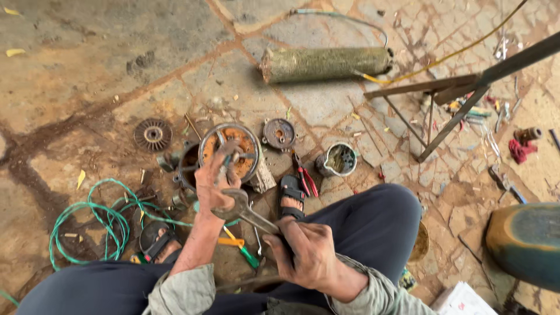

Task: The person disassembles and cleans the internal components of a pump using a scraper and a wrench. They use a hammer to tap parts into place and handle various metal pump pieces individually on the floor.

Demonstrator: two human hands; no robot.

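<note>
Right hand (306, 251) grips a spanner (242, 210); left hand (217, 178) steadies motor housing (230, 153).

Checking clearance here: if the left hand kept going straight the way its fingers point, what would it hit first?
The left hand points up-frame at the round motor housing with the orange winding, which its fingers already seem to touch. Beyond that lies bare stone floor; depth is hard to judge.
</note>
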